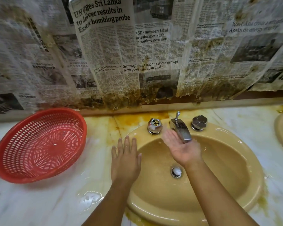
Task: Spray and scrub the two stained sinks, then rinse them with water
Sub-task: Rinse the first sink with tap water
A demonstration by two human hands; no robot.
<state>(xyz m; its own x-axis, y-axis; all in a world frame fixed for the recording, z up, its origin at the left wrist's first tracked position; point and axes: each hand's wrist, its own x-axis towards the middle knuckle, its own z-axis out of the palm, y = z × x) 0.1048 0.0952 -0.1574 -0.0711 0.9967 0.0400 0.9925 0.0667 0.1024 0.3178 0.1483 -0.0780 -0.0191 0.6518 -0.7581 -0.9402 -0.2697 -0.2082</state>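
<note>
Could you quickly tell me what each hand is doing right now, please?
Left hand: open, flat on the sink rim.
Right hand: open, palm up under the spout, holding nothing.

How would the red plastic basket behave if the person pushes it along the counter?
The red basket is thin perforated plastic, so it is probably light and slightly flexible. It sits tilted, so a push may rock it. The counter around it looks wet, so it would likely slide easily.

a: we see a smooth, glossy glazed sink (235, 168) and shiny metal on the faucet (181, 129).
b: we agree. the basket (39, 144) is red plastic, the counter (31, 201) wet polished stone, the newspaper (104, 46) matt paper.
</note>
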